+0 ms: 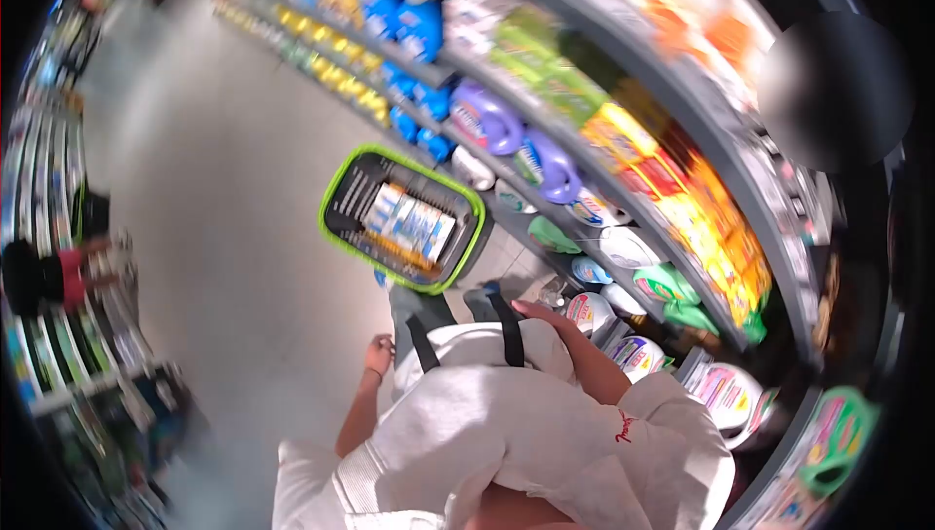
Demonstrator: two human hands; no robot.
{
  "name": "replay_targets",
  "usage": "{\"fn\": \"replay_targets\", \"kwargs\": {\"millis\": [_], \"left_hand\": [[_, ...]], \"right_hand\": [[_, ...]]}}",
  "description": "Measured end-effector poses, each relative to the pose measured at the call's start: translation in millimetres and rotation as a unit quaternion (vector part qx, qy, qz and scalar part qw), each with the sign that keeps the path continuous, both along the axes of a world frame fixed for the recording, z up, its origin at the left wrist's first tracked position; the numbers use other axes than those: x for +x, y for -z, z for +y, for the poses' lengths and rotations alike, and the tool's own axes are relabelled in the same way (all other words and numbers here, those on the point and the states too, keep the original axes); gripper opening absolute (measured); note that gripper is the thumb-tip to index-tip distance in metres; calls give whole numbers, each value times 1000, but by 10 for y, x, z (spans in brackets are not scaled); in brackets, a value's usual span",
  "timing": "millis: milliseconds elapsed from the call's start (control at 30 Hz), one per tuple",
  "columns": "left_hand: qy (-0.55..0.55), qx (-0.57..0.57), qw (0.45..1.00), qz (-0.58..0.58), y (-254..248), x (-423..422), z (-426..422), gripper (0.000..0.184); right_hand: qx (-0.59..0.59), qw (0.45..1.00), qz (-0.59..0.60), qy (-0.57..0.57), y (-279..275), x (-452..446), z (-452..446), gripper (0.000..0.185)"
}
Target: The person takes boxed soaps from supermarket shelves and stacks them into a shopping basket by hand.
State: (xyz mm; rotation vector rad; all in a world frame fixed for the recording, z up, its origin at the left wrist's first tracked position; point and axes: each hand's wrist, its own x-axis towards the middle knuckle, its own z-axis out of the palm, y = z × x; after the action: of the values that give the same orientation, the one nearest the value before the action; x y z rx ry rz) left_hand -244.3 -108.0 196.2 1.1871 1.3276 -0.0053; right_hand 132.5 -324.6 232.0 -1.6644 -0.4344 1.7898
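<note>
My left hand [379, 353] hangs beside my left hip, with a band at the wrist. Its fingers look loosely bent and apart, and nothing shows in them. My right hand [531, 311] is low against my right thigh, close to the shelves; its fingers are small and partly hidden. In front of my feet stands a dark shopping basket [336, 238] with a bright green rim, touched by neither hand. Inside it lie white-and-blue packages [414, 221] and something orange-yellow along one side.
Shelves [555, 121] on the right carry purple bottles [487, 119], blue bottles [419, 28], white and green bottles and orange-yellow packs [716, 247]. Grey floor [253, 238] runs along the aisle. Another person [58, 275] is by the far-left shelves. The picture is blurred in places.
</note>
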Motion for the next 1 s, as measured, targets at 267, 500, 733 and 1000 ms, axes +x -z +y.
{"fn": "replay_targets", "kwargs": {"millis": [267, 500, 733, 1000], "left_hand": [[153, -25, 986, 59, 52, 972, 118, 26], [322, 169, 930, 50, -48, 1350, 48, 27], [407, 193, 892, 42, 396, 1075, 288, 29], [282, 140, 945, 89, 1095, 575, 361, 37]], "right_hand": [[89, 947, -281, 125, -659, 568, -339, 37], [332, 859, -338, 194, -3204, 1166, -727, 29], [299, 584, -702, 276, -4819, 1684, -1294, 28], [41, 471, -876, 92, -4477, 2733, -1467, 57]]}}
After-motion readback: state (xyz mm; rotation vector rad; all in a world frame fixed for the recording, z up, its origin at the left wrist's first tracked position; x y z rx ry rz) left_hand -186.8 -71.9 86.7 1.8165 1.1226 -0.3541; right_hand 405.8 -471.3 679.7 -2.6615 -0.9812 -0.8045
